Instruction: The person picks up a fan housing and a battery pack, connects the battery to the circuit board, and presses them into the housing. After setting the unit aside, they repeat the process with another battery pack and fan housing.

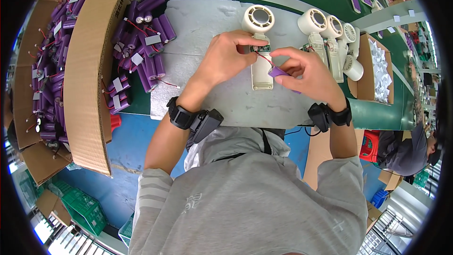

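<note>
An opened cream handheld fan [262, 76] lies on the pale foam mat, its round head away from me and a small green circuit board [260, 48] showing at the neck. My left hand [226, 56] is closed at that neck, index finger and thumb on either side of the board. Between thumb and fingers, my right hand [311, 73] grips a purple battery [277, 72] just right of the fan's handle. Thin red and black wires [264, 57] run from the battery to the board, by my left thumb. Whether their plug is seated cannot be made out.
Purple batteries [148, 49] are heaped on the mat's left, beside a cardboard box [87, 75] holding many more. Several opened cream fans [312, 21] stand at the right, next to a carton [353, 86] of white pieces. A person [410, 146] sits at far right.
</note>
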Demonstrator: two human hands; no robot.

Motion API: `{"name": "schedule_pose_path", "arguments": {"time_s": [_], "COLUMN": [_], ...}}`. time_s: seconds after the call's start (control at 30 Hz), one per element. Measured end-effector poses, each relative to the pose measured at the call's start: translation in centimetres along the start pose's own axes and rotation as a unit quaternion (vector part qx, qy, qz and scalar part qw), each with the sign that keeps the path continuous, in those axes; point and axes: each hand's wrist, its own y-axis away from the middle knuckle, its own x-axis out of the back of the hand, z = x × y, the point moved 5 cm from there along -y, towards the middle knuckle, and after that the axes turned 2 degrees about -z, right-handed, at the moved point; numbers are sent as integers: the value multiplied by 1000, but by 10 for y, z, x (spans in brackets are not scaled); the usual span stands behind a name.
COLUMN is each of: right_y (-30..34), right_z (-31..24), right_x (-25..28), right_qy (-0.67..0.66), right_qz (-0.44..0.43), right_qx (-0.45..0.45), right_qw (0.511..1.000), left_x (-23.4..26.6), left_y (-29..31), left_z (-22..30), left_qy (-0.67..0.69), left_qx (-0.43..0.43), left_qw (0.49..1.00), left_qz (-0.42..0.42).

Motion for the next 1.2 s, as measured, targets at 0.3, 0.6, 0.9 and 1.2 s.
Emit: {"name": "schedule_pose_path", "arguments": {"time_s": [0.3, 0.6, 0.9, 1.2], "right_y": [14, 19, 16, 10], "right_z": [7, 8, 6, 4], "right_x": [-13, -28, -15, -23], "right_qy": [-346, -398, -122, -8], "right_qz": [-43, -65, 53, 89], "right_qx": [-51, 19, 115, 96], "right_qw": [936, 915, 984, 991], "left_x": [1, 0, -1, 2], "left_y": [-1, 0, 1, 2], "left_z": [3, 11, 10, 14], "left_qy": [-16, -83, -87, -100], "left_qx": [-34, -63, -96, -122], "left_qw": [999, 995, 992, 987], "left_qz": [-6, 9, 10, -3]}}
